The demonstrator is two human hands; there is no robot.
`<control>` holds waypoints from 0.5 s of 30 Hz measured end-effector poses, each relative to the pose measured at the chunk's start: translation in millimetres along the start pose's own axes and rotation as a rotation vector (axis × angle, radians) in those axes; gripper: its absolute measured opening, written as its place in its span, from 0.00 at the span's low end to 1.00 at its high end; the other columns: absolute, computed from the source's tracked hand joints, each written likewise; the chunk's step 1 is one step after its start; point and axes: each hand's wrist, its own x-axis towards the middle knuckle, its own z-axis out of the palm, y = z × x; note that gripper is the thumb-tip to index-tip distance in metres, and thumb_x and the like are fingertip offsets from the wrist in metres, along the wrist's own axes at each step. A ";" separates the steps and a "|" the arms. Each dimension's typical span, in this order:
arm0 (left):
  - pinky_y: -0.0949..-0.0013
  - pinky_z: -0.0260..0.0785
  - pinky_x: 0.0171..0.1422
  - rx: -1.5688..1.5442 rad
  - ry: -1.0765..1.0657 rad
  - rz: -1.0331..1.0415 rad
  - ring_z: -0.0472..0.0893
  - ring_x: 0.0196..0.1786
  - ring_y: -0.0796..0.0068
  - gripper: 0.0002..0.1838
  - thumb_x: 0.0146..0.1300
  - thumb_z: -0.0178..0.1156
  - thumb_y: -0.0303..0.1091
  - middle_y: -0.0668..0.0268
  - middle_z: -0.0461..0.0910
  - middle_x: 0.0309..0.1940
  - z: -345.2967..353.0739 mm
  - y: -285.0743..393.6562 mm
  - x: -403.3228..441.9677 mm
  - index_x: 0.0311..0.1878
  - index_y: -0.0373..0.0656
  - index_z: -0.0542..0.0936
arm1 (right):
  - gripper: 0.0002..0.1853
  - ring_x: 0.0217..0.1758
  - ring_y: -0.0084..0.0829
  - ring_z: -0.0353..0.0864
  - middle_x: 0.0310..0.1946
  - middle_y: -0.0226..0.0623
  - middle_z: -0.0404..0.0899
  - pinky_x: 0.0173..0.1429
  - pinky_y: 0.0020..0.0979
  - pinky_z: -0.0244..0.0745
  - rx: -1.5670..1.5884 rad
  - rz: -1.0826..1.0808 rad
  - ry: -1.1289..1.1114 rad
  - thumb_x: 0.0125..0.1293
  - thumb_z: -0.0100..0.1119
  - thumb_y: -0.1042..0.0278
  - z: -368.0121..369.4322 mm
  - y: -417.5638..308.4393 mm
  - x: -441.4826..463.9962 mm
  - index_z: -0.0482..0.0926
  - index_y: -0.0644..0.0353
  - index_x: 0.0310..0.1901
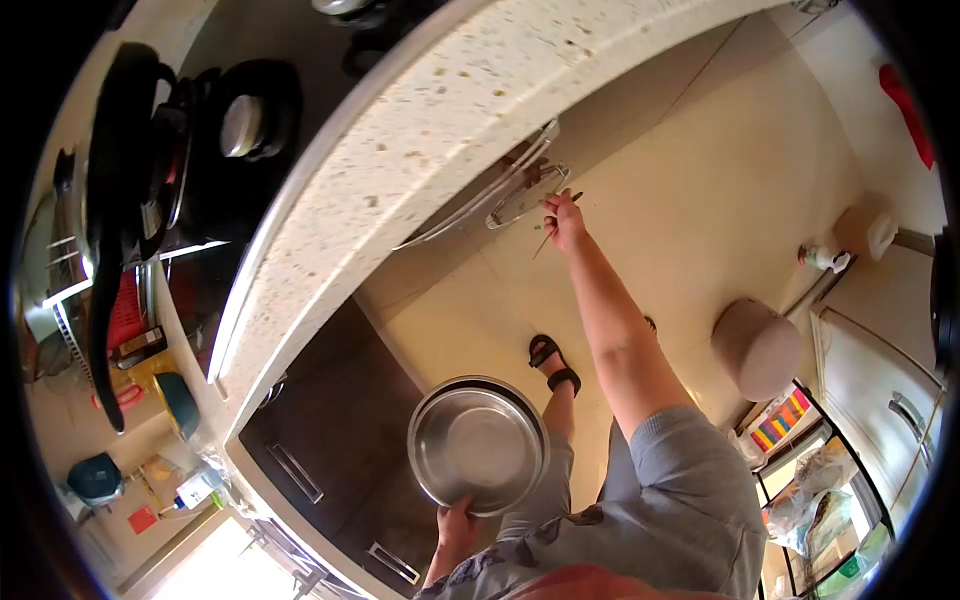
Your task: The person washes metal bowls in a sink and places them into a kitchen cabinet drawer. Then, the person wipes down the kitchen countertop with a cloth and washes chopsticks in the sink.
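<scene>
Fingers of the left hand [457,526] are closed on the near rim of a stainless-steel bowl [477,448] at six o'clock, close to the body. The thumb seems to lie over the edge; the other fingertips are hidden below, so I cannot tell how they bend. Probably the rim is chosen because it gives a firm hold with one hand, and the mouth faces upward. A second rim shows behind, perhaps of another vessel nested under it.

Between seven and eight o'clock, just beside the bowl, are dark drawers [325,425] with metal handles. At six o'clock also, a black sandal [547,352] stands on the tiled floor [690,220].

Farther, at one o'clock, the right hand [566,222] is stretched out, its fingers pinched around a thin stick-like utensil [543,245], perhaps so gripped because it is slim. Near this hand is a shiny metal loop [493,217]; whether they touch, I cannot tell.

At three o'clock, well apart, stands a round grey stool or bin [756,348].
</scene>
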 end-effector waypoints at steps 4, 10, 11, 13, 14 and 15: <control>0.63 0.73 0.43 0.005 -0.031 0.067 0.77 0.42 0.63 0.15 0.53 0.52 0.21 0.58 0.75 0.40 19.3 5.5 -8.4 0.46 0.34 0.70 | 0.07 0.15 0.20 0.55 0.28 0.24 0.70 0.17 0.20 0.51 0.090 0.036 -0.236 0.62 0.38 0.60 -18.5 5.4 20.0 0.68 0.48 0.35; 0.64 0.71 0.47 0.130 -0.007 0.141 0.76 0.44 0.65 0.19 0.52 0.53 0.21 0.61 0.74 0.41 31.1 9.7 -12.0 0.49 0.38 0.68 | 0.06 0.16 0.20 0.56 0.28 0.23 0.69 0.16 0.19 0.49 0.186 0.048 -0.195 0.61 0.41 0.60 -16.6 14.7 6.8 0.67 0.49 0.31; 0.65 0.70 0.47 0.161 -0.004 0.159 0.75 0.44 0.66 0.19 0.52 0.53 0.21 0.62 0.74 0.41 36.1 12.8 -13.9 0.49 0.38 0.68 | 0.07 0.16 0.19 0.56 0.26 0.23 0.69 0.16 0.19 0.49 0.206 0.051 -0.144 0.60 0.42 0.60 -17.3 14.7 5.3 0.67 0.49 0.28; 0.68 0.68 0.45 0.217 0.009 0.215 0.75 0.42 0.70 0.18 0.51 0.54 0.22 0.63 0.75 0.40 52.4 22.8 -19.5 0.48 0.37 0.70 | 0.06 0.16 0.19 0.56 0.25 0.23 0.67 0.16 0.19 0.49 0.215 0.041 -0.179 0.60 0.42 0.60 -25.0 16.7 -2.7 0.67 0.49 0.29; 0.71 0.67 0.43 0.238 0.020 0.251 0.75 0.40 0.73 0.16 0.51 0.54 0.23 0.64 0.75 0.38 63.9 27.1 -23.5 0.46 0.37 0.71 | 0.06 0.17 0.19 0.56 0.24 0.22 0.66 0.16 0.19 0.48 0.215 0.036 -0.197 0.60 0.42 0.60 -28.2 17.3 -6.9 0.67 0.49 0.29; 0.75 0.67 0.40 0.261 0.032 0.284 0.75 0.38 0.77 0.15 0.51 0.54 0.24 0.65 0.75 0.36 72.1 30.5 -26.0 0.44 0.36 0.73 | 0.10 0.17 0.19 0.56 0.24 0.23 0.65 0.16 0.19 0.47 0.210 0.037 -0.198 0.62 0.41 0.56 -32.3 18.1 -10.6 0.67 0.51 0.29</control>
